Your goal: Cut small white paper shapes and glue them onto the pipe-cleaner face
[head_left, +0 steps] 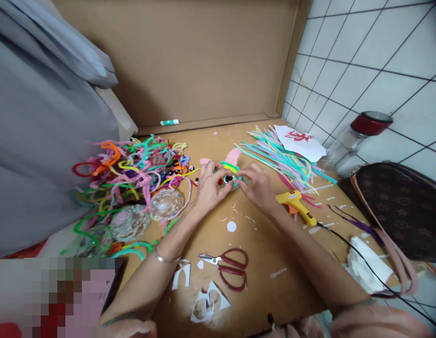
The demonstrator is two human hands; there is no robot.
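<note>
In the middle of the table is a small craft figure (231, 166) with a pink fuzzy ear, green and yellow pipe-cleaner bands, and black, white and red bits on its face. My left hand (211, 185) grips its left side, thumb and fingers closed near the dark bit. From the right, my right hand (257, 185) pinches at the figure's edge; the fingertips cover what exactly lies between them. Below both hands lie a white paper disc (231, 226) and thin curled paper trimmings. Red-handled scissors (233, 268) rest closer to me, beside cut paper scraps (210, 303).
Tangled pipe cleaners and clear plastic balls (166, 205) crowd the left. At right are straight pipe cleaners (281, 157), a yellow glue gun (297, 206) with its cord, a glass jar (356, 138) and a brown bag (401, 206). A glue stick (169, 122) lies at the back.
</note>
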